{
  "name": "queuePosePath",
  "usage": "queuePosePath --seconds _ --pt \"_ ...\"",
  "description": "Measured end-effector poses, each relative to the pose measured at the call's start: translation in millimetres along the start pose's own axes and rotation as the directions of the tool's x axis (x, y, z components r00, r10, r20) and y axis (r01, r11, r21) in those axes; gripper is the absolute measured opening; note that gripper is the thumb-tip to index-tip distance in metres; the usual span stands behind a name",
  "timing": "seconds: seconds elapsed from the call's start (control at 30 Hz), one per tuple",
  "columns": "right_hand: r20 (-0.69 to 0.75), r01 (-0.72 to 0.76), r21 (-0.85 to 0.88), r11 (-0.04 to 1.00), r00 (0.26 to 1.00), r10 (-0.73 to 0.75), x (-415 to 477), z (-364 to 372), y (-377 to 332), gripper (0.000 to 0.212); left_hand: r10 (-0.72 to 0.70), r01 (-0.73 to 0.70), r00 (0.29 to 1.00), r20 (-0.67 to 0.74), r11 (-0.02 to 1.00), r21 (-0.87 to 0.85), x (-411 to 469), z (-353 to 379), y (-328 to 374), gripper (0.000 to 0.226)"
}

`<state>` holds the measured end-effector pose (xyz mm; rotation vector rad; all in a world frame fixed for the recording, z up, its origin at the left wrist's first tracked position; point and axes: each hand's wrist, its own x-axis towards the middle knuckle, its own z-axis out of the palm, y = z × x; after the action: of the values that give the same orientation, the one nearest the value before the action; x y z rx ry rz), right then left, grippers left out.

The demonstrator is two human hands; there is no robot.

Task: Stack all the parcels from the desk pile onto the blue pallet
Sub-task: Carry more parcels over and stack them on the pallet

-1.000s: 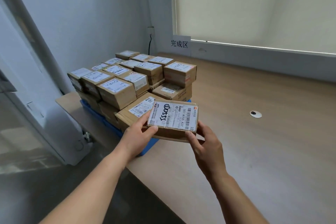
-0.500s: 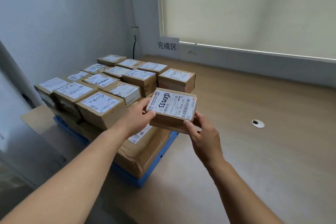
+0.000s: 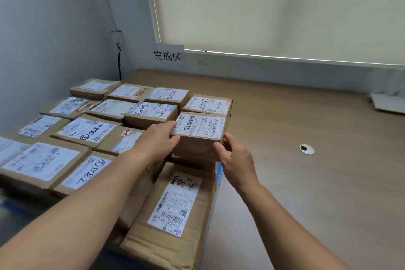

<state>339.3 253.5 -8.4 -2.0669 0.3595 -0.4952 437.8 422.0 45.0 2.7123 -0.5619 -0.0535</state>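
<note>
A small brown parcel [image 3: 200, 128] with a white label is gripped between both my hands, right in front of another parcel [image 3: 208, 105] at the stack's right side. My left hand [image 3: 158, 140] clasps its left edge and my right hand [image 3: 235, 156] its near right corner. Whether it rests on the box below is hidden by my hands. Several labelled cardboard parcels [image 3: 87, 131] cover the blue pallet [image 3: 219, 176], of which only a strip shows at the right. A long parcel [image 3: 175, 206] lies lower, in front of the held one.
The pallet sits on a wooden desk [image 3: 306, 182] in the corner by the grey wall. A white round cable port [image 3: 306, 149] lies to the right. A paper sign [image 3: 167, 56] hangs on the back wall, and a white object [image 3: 388, 103] sits at far right.
Both hands have carried the parcel forward and over the stack, from in front of the pallet to beside the right-hand parcel. The view has come closer and higher over the pallet.
</note>
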Motion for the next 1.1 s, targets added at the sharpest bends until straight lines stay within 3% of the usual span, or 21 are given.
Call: queuePosePath --seconds 0.17,0.3,0.37,0.57,0.7,0.93,1.1 --pt "-0.015 -0.049 -0.014 0.999 0.999 0.049 7 19 3 0.04 0.116 -0.119 0.993 0.025 0.983 0.143 21 5 -13 0.042" --pt "-0.031 -0.071 -0.003 0.997 0.997 0.071 7 27 4 0.039 0.217 -0.217 0.975 0.04 0.907 0.362 25 2 -20 0.035" --pt "-0.055 -0.074 0.004 0.997 0.996 0.074 5 30 7 0.038 0.234 -0.24 0.97 0.063 0.89 0.388 28 -2 -22 0.036" --pt "-0.245 -0.133 -0.07 0.989 0.963 0.113 37 18 3 0.037 0.237 -0.235 0.971 -0.008 0.966 0.104 58 -24 -10 0.045" --pt "-0.201 -0.185 -0.082 0.979 0.966 0.166 69 12 -6 0.027 0.16 -0.164 0.986 0.045 0.982 0.097 94 -28 -4 0.039" --pt "-0.072 -0.198 -0.018 0.98 0.978 0.196 95 17 -11 0.032 0.131 -0.152 0.973 0.187 0.983 0.1 130 -17 2 0.036" --pt "-0.056 -0.195 -0.022 0.981 0.98 0.193 95 18 -13 0.032 0.144 -0.149 0.973 0.179 0.989 0.014 136 -14 -3 0.043"
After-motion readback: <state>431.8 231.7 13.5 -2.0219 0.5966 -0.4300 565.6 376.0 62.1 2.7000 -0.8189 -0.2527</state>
